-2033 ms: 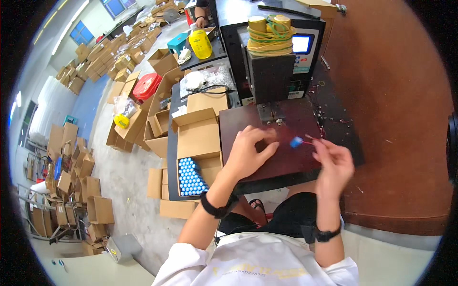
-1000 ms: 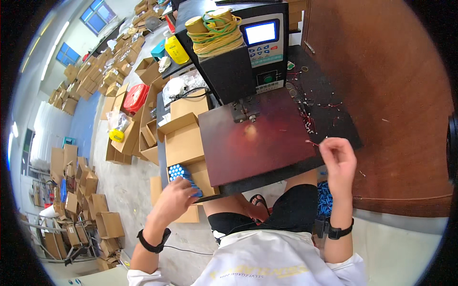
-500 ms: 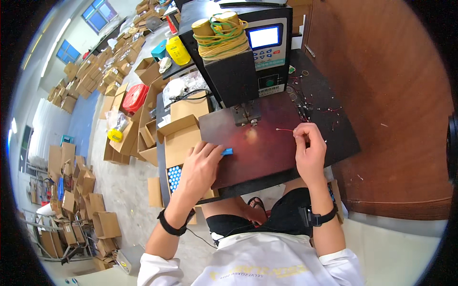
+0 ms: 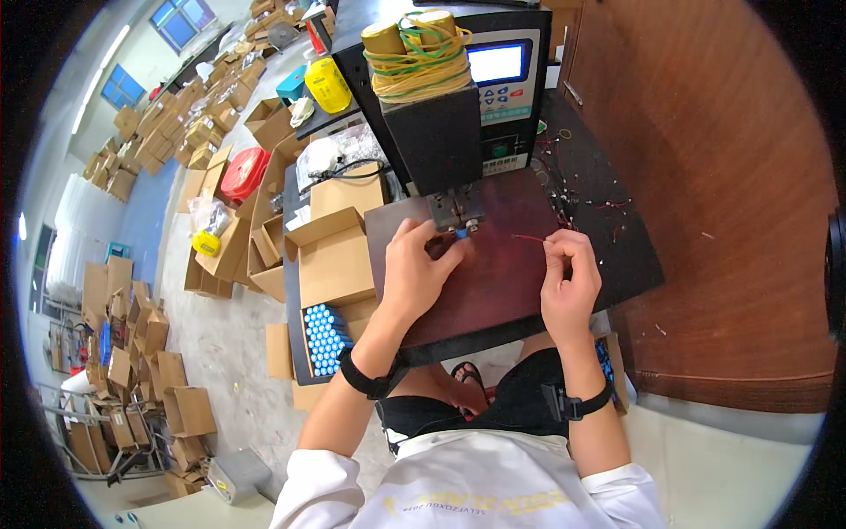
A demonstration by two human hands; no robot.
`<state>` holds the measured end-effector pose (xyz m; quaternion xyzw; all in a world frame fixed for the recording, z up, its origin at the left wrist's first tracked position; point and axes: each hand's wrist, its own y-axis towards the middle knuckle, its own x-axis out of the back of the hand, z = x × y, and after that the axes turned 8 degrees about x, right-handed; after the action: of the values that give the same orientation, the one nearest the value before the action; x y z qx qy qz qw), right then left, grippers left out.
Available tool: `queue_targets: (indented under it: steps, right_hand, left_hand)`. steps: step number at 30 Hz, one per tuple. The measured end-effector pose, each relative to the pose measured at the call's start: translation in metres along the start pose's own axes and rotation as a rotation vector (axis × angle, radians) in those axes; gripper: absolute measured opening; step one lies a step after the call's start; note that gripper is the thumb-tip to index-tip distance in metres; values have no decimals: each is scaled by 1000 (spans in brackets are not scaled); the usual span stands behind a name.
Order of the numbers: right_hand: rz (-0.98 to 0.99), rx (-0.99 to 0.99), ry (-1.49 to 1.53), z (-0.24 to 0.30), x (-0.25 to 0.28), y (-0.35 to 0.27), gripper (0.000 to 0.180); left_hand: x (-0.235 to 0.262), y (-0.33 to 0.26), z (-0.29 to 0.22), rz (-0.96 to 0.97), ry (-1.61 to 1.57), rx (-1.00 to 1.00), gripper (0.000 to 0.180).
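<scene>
My left hand point(image 4: 416, 271) is closed around a small blue cylindrical battery cell point(image 4: 461, 234), mostly hidden by the fingers. It holds the cell at the electrode tips of a black spot welder point(image 4: 432, 141); whether they touch I cannot tell. Over the right part of the dark reddish work plate point(image 4: 493, 291), my right hand point(image 4: 570, 273) pinches a thin red wire point(image 4: 529, 237). The wire's free end points left toward the welder's tips.
Left of the plate stand blue cells point(image 4: 324, 339) packed upright in a cardboard box, beside an open carton point(image 4: 335, 269). Loose red and black wires point(image 4: 564, 198) lie on the bench at right. A wooden panel point(image 4: 714, 220) rises beyond it. Many cartons point(image 4: 150, 132) fill the floor at left.
My left hand has moved right and away from me, carrying the blue cell from the plate's left side to the welder's tips. My right hand stays nearly in place with the wire.
</scene>
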<state>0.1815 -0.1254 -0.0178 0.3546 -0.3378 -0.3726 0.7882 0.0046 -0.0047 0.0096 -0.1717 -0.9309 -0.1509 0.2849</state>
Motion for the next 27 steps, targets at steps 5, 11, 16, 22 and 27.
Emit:
queue_targets:
  steps: [5,11,16,22,27]
  right_hand:
    - [2,42,-18,1,-1,1,11]
    - [14,-18,-9,1,-1,-1,10]
    - [-5,-47,13,0,0,-1,10]
    - [-18,-425,375,7,6,2,11]
    - [-34,-445,495,14,0,9,11]
  left_hand:
    - [-1,1,3,-7,17,2,26]
    - [-2,1,5,-9,32,-9,26]
    - [-3,3,4,-6,1,-36,26]
    - [-6,6,13,3,-122,39,29]
    - [1,-5,1,47,-171,67,27]
